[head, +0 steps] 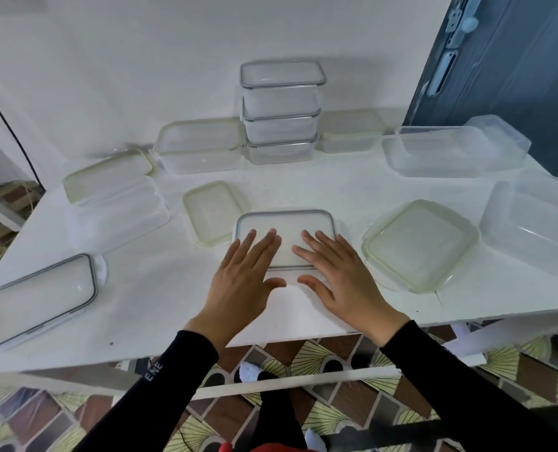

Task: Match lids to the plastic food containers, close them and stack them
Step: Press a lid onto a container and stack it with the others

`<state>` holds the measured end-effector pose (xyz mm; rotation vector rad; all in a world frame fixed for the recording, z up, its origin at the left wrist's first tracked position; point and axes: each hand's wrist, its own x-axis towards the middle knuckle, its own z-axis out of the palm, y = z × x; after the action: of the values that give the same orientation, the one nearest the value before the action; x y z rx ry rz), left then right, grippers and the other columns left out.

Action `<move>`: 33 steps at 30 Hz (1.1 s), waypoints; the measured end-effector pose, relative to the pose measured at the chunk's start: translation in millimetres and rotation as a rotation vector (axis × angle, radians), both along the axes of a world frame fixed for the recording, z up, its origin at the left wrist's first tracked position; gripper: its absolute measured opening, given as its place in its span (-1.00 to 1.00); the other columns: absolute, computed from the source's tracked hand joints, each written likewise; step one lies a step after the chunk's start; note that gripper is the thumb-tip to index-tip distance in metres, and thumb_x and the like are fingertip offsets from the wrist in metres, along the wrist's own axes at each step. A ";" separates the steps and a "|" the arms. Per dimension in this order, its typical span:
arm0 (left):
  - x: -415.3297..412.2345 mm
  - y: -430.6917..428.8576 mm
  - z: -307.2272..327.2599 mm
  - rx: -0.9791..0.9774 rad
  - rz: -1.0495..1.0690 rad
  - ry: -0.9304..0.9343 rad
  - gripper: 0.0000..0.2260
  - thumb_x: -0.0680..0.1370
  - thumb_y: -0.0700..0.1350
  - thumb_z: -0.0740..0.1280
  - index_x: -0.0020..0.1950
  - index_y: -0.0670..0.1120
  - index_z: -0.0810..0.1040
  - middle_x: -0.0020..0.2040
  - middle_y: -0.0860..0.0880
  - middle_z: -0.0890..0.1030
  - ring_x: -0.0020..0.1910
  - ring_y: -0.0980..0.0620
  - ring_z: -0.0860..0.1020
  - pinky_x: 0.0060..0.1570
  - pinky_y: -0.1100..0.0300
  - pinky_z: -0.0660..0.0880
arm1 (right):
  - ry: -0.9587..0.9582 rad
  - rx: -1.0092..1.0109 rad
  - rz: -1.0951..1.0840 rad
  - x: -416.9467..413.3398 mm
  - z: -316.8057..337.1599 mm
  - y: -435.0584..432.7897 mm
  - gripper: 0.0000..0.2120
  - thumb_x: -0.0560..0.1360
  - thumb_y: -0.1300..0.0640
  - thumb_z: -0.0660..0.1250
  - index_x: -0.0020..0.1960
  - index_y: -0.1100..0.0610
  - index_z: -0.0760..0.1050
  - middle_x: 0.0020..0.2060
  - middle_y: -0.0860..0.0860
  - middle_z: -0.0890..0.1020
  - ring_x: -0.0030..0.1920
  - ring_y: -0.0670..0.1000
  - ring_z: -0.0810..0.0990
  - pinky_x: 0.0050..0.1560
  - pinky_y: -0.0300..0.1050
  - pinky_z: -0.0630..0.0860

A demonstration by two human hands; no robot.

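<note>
A clear rectangular container with a grey-rimmed lid point(285, 223) sits at the table's middle front. My left hand point(245, 272) and my right hand point(333, 272) lie flat on that lid with straight fingers, thumbs hanging over its near side. A stack of three closed grey-rimmed containers point(282, 112) stands at the back by the wall. A small yellowish lid point(210, 212) lies just left of the pressed container. A large square yellowish lid point(419, 244) lies to the right. A grey-rimmed lidded container point(36, 300) sits at the front left.
Closed yellowish-rimmed containers stand at the back left point(199, 146) and back right point(351, 130). A yellowish lid leans on an open container point(114, 203) at the left. Open clear containers sit at the right point(440, 154) and far right point(535, 223). The white table's front edge point(303, 334) is near my wrists.
</note>
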<state>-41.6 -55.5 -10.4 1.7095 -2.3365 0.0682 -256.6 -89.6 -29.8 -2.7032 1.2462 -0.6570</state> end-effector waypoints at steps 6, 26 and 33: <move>2.6 -1.2 -14.1 -0.133 -0.010 0.000 -0.45 0.59 0.17 0.14 0.49 -0.12 0.36 0.49 -0.03 0.36 0.49 -0.12 0.29 0.40 -0.10 0.31 | -0.026 -0.122 -0.026 4.0 -9.1 -0.6 -0.59 0.64 -0.09 0.12 0.40 0.06 0.44 0.47 0.05 0.39 0.49 0.09 0.31 0.51 0.08 0.17; 12.9 -11.1 7.2 0.082 -0.093 0.067 -0.54 0.64 0.26 -0.09 0.50 0.22 0.25 0.57 0.13 0.16 0.58 0.05 -0.02 0.54 -0.06 -0.11 | -0.342 0.281 0.019 -9.8 24.3 -62.4 -0.71 0.64 -0.04 0.14 0.18 -0.05 0.61 0.35 -0.10 0.52 0.41 -0.16 0.39 0.42 0.03 0.31; 4.4 -38.0 21.2 0.156 -0.022 0.107 -0.57 0.57 0.31 0.02 0.40 0.25 0.33 0.58 0.12 0.13 0.58 0.03 -0.08 0.52 -0.13 -0.17 | -0.125 0.120 -0.173 -19.2 17.3 11.4 -0.59 0.58 -0.23 0.08 0.37 -0.23 0.45 0.41 -0.01 0.41 0.30 0.04 0.36 0.22 -0.04 0.24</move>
<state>-37.2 -93.6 10.8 1.7109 -2.3355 -0.2100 -275.8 -78.3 -12.5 -2.4379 1.4481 -0.7324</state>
